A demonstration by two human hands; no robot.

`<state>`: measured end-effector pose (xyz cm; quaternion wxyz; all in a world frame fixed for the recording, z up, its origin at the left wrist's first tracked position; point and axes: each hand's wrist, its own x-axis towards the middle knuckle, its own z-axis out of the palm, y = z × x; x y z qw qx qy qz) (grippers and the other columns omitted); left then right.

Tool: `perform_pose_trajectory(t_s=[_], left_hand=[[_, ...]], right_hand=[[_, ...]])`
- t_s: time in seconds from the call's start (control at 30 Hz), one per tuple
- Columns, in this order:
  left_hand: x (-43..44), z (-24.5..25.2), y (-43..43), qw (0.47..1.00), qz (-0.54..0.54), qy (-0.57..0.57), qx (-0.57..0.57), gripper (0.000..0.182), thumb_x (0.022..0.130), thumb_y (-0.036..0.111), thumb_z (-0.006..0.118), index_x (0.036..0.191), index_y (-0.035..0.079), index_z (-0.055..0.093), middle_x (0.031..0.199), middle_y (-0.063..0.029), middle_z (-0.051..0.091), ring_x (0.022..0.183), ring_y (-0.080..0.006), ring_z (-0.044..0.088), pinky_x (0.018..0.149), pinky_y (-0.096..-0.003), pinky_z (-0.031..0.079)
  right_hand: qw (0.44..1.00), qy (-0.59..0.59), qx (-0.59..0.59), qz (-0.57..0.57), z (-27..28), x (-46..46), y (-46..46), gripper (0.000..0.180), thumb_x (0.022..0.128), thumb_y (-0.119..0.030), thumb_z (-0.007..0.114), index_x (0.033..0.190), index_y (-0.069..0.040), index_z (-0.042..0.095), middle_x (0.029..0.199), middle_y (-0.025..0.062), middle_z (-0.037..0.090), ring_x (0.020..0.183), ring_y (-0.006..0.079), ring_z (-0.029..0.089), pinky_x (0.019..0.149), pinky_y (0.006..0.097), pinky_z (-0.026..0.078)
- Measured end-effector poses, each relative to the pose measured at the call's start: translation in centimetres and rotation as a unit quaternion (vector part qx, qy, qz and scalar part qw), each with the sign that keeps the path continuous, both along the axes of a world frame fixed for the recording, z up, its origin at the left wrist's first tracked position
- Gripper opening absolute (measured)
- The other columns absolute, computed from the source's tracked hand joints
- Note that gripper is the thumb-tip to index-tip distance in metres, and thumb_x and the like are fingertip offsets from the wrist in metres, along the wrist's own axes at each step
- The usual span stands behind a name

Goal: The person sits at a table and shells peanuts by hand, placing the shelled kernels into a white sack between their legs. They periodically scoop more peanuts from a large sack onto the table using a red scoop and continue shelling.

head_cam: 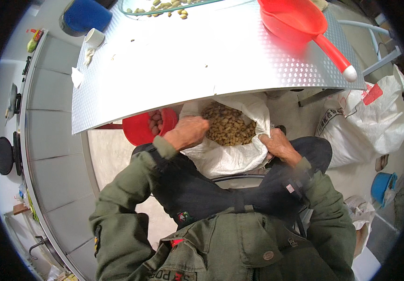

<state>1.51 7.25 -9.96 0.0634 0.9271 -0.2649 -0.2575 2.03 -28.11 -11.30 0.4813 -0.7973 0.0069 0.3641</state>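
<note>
Between my knees, below the table edge, stands an open white woven sack (219, 159) with its rim turned down, holding many peanuts in the shell (228, 123). My right hand (280, 144) grips the sack's rim on the right, the cloth bunched between thumb and fingers. My left hand (189, 131) is at the sack's left rim, fingers curled in; whether it holds the cloth or something small cannot be told. Beside that hand, a red bucket (131, 130) contains reddish, rounded items (155, 122).
Overhead is a shiny patterned table (173, 70) with a red long-handled scoop (293, 21), a glass dish (138, 14), a white cup (94, 37) and a blue container (87, 17). White sacks (349, 140) and a blue bucket (381, 188) are on the floor to the right.
</note>
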Motion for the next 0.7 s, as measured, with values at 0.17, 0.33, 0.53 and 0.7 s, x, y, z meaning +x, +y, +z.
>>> perform_pose_trajectory(t_s=[0.17,0.33,0.53,0.7], left_hand=[[1.7,-8.6,-3.9,0.995,-0.093,-0.024,-0.025,0.039,0.097,0.009,0.052,0.136,0.003,0.056,0.123,-0.0213,0.064,0.111,-0.0364,0.066,0.096,-0.0456,0.055],[2.9,-13.1,-7.2,0.991,0.117,0.06,-0.016,0.058,0.098,0.003,0.05,0.155,0.005,0.043,0.154,-0.0227,0.048,0.136,-0.0383,0.053,0.116,-0.0476,0.044],[1.4,-14.6,-8.7,0.989,0.146,-0.033,-0.001,0.052,0.098,0.001,0.049,0.149,0.005,0.053,0.153,-0.0221,0.051,0.145,-0.0411,0.043,0.125,-0.0489,0.034],[0.6,-18.8,-7.8,0.986,0.167,0.009,-0.01,0.052,0.098,0.002,0.05,0.15,0.007,0.053,0.151,-0.0221,0.052,0.137,-0.0391,0.05,0.121,-0.0463,0.037]], right_hand=[[0.999,0.027,-0.013,-0.031,-0.9,0.5,-0.9,0.035,0.099,-0.023,0.06,0.089,0.01,0.067,0.071,0.0107,0.067,0.052,0.0158,0.063,0.043,0.0319,0.051],[0.995,0.064,-0.01,-0.072,-2.2,0.5,-1.6,0.036,0.098,-0.024,0.062,0.091,0.012,0.067,0.072,0.0114,0.068,0.055,0.0166,0.065,0.044,0.0317,0.053],[0.997,0.019,0.014,-0.067,-2.8,0.7,-1.6,0.047,0.099,-0.029,0.065,0.079,0.013,0.061,0.061,0.018,0.062,0.049,0.0272,0.069,0.045,0.041,0.053],[0.997,0.019,-0.014,-0.067,-3.5,0.6,-1.8,0.046,0.098,-0.029,0.066,0.084,0.015,0.064,0.062,0.0189,0.065,0.05,0.0273,0.07,0.047,0.0405,0.054]])
